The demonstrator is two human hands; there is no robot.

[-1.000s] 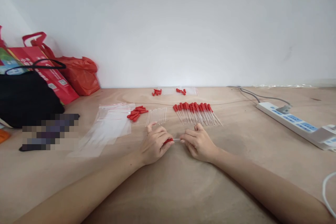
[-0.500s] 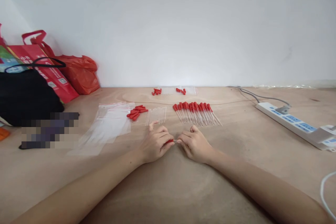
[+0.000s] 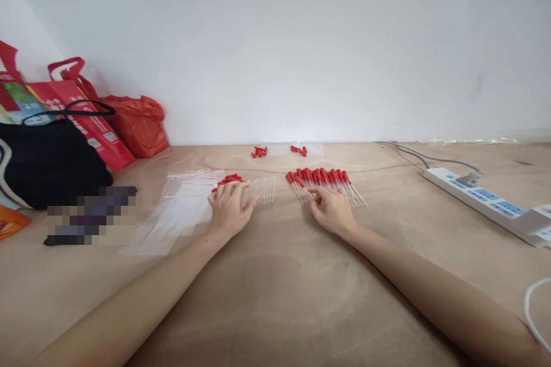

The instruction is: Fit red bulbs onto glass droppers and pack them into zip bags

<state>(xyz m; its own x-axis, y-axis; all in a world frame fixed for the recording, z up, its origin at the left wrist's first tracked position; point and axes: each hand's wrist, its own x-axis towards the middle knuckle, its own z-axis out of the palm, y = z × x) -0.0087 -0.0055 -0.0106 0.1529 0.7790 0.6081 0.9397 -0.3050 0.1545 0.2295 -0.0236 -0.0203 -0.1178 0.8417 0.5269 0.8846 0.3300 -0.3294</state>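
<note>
Though slender, clear straight tubes (image 3: 267, 190) beside rounded red bulbs (image 3: 233, 177).

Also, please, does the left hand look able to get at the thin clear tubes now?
Likely yes: the left hand is over the red bulbs, its thumb close to the thin clear tubes, and nothing seems to block the way.
</note>
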